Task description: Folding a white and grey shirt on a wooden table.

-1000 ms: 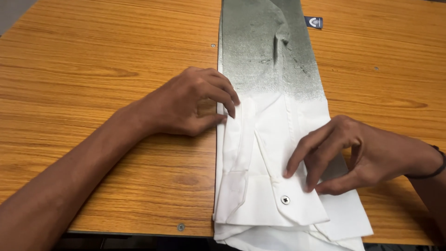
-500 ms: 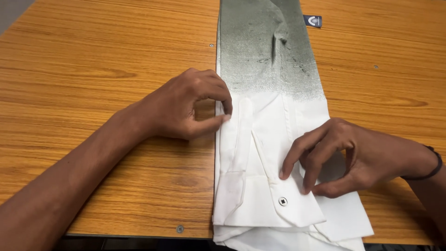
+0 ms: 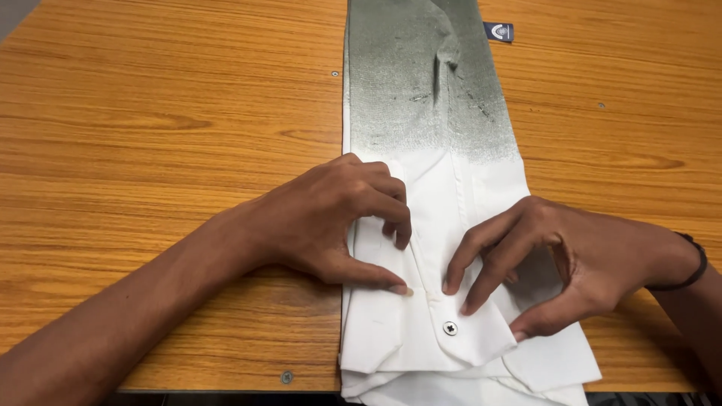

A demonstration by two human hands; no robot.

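A folded shirt, white near me and fading to grey-green farther away, lies lengthwise on a wooden table. Its buttoned cuff lies on top at the near end. My left hand rests on the shirt's left edge, thumb and fingertips pressing the white fabric. My right hand arches over the sleeve just above the cuff, with fingertips and thumb touching the cloth. Neither hand lifts the fabric off the table.
A small dark label tag sticks out from the shirt's far right side. Screw heads dot the tabletop. The table's near edge runs just below the shirt's end.
My left hand has slid down and to the right onto the white fabric, closer to the cuff. My right hand stays over the sleeve, shifting only slightly.
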